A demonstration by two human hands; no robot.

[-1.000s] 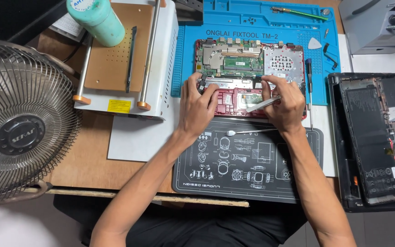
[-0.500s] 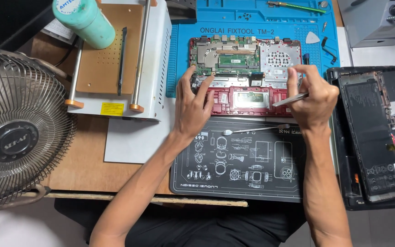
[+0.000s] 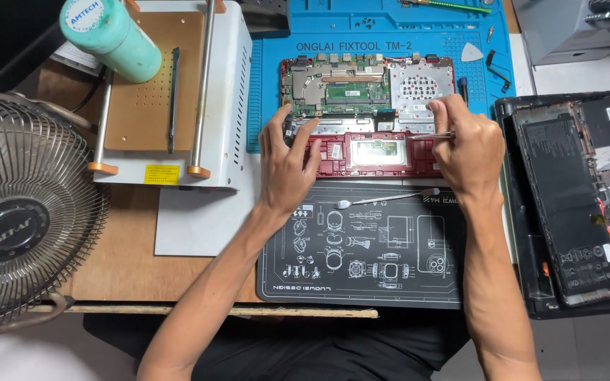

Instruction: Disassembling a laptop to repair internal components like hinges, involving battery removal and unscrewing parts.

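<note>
Pressing flat, fingers spread, the left hand [image 3: 287, 166] is steadying the opened red laptop [image 3: 368, 116] while the right hand [image 3: 469, 144] is pinching tweezers [image 3: 428, 135] (tips pointing toward nine o'clock).

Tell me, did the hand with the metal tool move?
Yes. The right hand with the tweezers slid rightward along the red laptop, away from its middle.

I note a brown wooden tabletop [image 3: 128, 261] as the carrying surface. Directly on it: a blue work mat [image 3: 273, 77] at the far side, a black printed mat [image 3: 361, 275] at the near edge, and a pale sheet [image 3: 192, 226] just left of that. A white heated-plate machine [image 3: 227, 92] overlaps the sheet. A wire-guarded fan [image 3: 15, 212] sits far left (partly overhanging), and an opened black laptop base [image 3: 566, 204] lies far right.
</note>
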